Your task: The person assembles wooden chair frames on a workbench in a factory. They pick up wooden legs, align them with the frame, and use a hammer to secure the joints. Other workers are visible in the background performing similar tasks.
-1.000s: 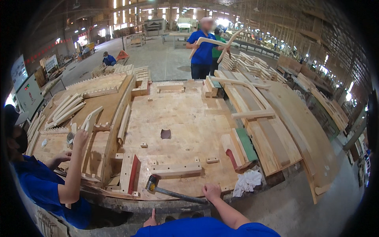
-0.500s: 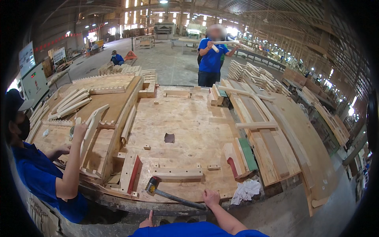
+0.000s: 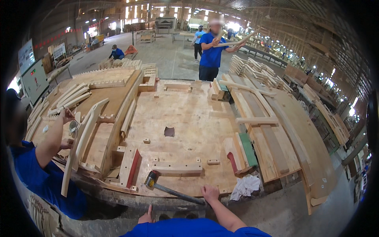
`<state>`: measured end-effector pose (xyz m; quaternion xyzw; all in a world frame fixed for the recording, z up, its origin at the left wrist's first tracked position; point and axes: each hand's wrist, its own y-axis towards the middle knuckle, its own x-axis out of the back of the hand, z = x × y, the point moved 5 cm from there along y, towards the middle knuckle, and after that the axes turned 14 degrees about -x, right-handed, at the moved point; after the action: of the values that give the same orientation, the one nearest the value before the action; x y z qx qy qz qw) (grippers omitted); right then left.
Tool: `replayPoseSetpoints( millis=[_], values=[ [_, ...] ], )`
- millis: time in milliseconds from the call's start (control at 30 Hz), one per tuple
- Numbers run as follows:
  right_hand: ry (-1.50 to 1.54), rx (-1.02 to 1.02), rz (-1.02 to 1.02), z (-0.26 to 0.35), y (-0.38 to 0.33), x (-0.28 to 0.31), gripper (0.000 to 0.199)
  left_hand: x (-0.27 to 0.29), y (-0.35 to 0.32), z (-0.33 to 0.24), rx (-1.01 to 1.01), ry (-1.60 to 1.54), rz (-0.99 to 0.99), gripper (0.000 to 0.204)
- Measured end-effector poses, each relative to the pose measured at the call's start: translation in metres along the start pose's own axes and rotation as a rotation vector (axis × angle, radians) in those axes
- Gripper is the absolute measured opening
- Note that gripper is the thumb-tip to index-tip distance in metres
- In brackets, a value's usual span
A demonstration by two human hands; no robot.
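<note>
My right hand rests curled on the near edge of the wooden workbench top, beside the handle end of a mallet. The mallet lies slantwise, its dark head with a yellow patch pointing left, touching or close to a drilled wooden block. At the bench's front edge, left of the handle end, is my left hand. Its index finger is stretched out and it holds nothing that I can see. A crumpled white cloth lies right of my right hand.
Red-faced blocks and a green-faced block flank the bench top. A dark square patch lies mid-bench. A co-worker at left handles curved wooden parts; another person stands across, holding wooden pieces. A joined wooden frame lies right.
The left co-worker's arms have shifted, and a curved wooden part now slants toward the near edge. The person across has turned the held pieces; another person shows behind. My hands stay nearly still.
</note>
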<state>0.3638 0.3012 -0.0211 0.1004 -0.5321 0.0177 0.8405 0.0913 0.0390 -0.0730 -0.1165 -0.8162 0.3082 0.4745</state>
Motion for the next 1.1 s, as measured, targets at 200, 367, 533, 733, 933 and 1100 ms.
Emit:
replayPoseSetpoints(
  millis=[200, 367, 533, 733, 933, 1100],
  values=[
    [0.01, -0.022, 0.033, -0.001, 0.0, -0.002, 0.027, 0.003, -0.004, -0.005, 0.001, -0.003, -0.036, 0.097],
    [0.006, -0.001, -0.007, 0.0, 0.001, -0.001, 0.024, 0.003, -0.006, -0.008, 0.006, -0.014, -0.028, 0.096],
    [0.034, 0.01, -0.013, 0.003, 0.0, 0.0, 0.025, 0.0, -0.001, 0.0, -0.034, -0.045, -0.076, 0.098],
    [0.037, 0.008, -0.016, 0.001, 0.001, 0.0, 0.024, -0.002, 0.001, -0.001, -0.081, -0.03, -0.104, 0.098],
    [0.024, 0.018, -0.032, 0.003, 0.001, 0.0, 0.025, -0.003, 0.0, 0.001, -0.093, -0.046, -0.092, 0.098],
    [0.007, 0.001, 0.004, 0.001, 0.002, -0.003, 0.022, 0.0, 0.0, 0.001, -0.072, -0.052, -0.08, 0.098]
  ],
)
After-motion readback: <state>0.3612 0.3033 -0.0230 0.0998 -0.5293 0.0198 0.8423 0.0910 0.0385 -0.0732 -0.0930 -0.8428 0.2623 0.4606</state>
